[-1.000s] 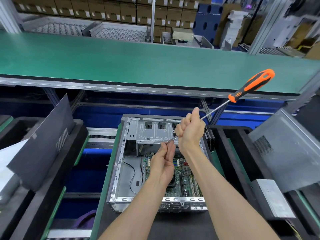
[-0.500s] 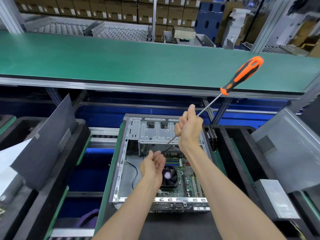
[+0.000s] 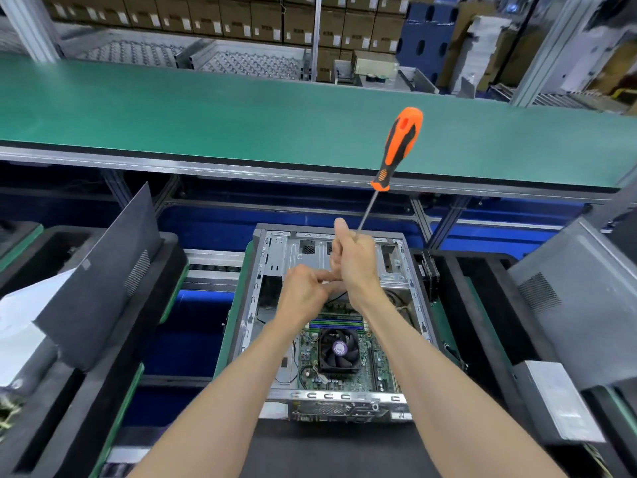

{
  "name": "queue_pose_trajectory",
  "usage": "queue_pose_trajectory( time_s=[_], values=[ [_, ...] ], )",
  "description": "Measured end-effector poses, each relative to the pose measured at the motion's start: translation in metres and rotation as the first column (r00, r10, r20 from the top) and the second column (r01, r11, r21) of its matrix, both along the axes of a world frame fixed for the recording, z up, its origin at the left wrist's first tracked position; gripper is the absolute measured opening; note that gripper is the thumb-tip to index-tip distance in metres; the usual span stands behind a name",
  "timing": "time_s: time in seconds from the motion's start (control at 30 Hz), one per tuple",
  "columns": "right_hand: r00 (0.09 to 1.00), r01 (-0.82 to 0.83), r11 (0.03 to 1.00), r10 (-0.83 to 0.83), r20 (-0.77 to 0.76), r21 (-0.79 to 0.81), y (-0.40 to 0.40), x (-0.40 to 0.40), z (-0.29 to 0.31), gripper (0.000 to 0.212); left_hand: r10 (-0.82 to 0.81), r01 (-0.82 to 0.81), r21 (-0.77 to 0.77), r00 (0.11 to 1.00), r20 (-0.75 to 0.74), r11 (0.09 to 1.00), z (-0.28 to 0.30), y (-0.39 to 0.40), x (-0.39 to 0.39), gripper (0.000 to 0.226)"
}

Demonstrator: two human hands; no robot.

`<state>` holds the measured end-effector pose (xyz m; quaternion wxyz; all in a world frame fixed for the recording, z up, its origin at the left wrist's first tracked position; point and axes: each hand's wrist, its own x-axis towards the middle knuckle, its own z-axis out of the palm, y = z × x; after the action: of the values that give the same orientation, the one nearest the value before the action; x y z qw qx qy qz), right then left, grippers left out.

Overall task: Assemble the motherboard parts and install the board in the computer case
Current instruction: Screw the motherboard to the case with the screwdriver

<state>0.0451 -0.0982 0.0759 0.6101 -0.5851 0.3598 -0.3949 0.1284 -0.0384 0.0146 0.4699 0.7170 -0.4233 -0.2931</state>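
Against half a second ago, the left hand (image 3: 303,291) is brought back, fingers pinched at the hidden tip, the screwdriver (image 3: 396,150) is swung steeper in the right hand (image 3: 355,260)'s shaft grip, suggesting screw-loading above the motherboard (image 3: 344,353) seated in the case (image 3: 344,396).

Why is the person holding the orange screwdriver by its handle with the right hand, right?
Not quite. The right hand grips the orange screwdriver by its thin metal shaft, not the handle; the handle sticks up free above the fist. The head view shows this.
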Motion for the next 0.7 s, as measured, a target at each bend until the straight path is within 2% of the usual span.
queue_pose_trajectory(
  time_s=[0.1, 0.23, 0.4, 0.53, 0.7],
  values=[
    [0.995, -0.091, 0.993, 0.093, 0.021, -0.069, -0.007, 0.003, 0.022, 0.043, 0.029, -0.028, 0.047, 0.999, -0.014, 0.998, -0.002, -0.002, 0.01, 0.015],
    [0.995, -0.092, 0.975, 0.098, 0.02, -0.201, -0.016, 0.006, 0.047, 0.022, 0.063, -0.063, 0.078, 0.998, 0.013, 0.995, -0.007, -0.002, 0.018, 0.021],
    [0.991, -0.107, 0.966, 0.124, 0.056, -0.234, -0.014, 0.012, 0.054, 0.023, 0.086, -0.089, 0.071, 0.995, 0.051, 0.993, -0.008, -0.003, 0.027, 0.023],
    [0.984, -0.114, 0.961, 0.144, 0.103, -0.254, -0.008, 0.014, 0.059, 0.011, 0.087, -0.091, 0.058, 0.995, 0.055, 0.994, -0.005, -0.003, 0.032, 0.019],
    [0.98, -0.11, 0.933, 0.16, 0.122, -0.344, -0.008, 0.019, 0.079, 0.014, 0.092, -0.092, 0.001, 0.996, -0.001, 0.996, 0.006, -0.007, 0.04, 0.014]
  ],
)
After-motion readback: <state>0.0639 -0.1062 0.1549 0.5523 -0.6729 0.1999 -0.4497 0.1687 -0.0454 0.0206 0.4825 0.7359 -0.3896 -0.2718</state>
